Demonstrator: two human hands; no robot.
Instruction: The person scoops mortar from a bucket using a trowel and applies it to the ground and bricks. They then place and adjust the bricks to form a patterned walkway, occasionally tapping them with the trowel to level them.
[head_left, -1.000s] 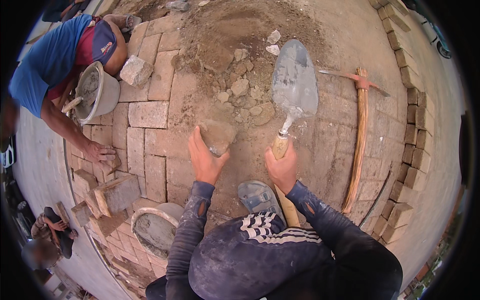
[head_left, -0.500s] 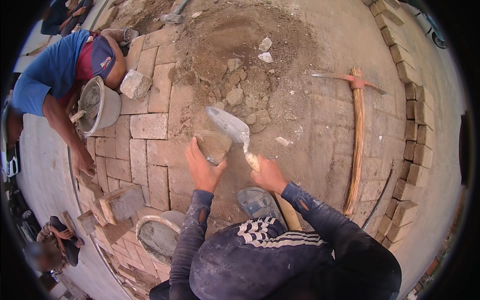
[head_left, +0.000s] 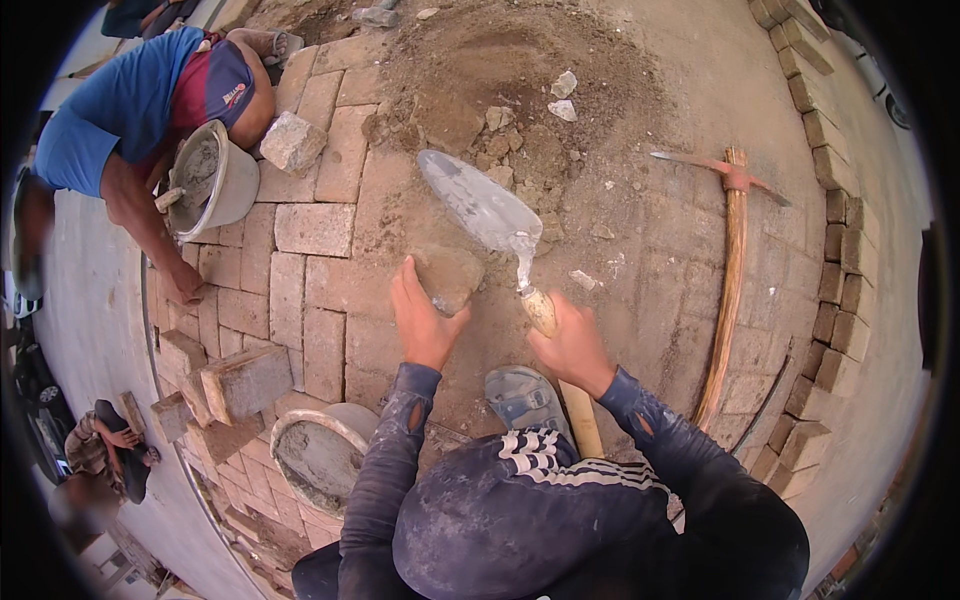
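Trowel (head_left: 478,203) in snug right grip (head_left: 570,345)

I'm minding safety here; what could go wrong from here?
The trowel in the right hand might slip and nick the bare left hand gripping the stone. The left forearm, close beside the nearer bucket, could knock it. Someone might trip on the pickaxe lying off to the right.

Room right of trowel (head_left: 482,202) — then pickaxe (head_left: 733,260)
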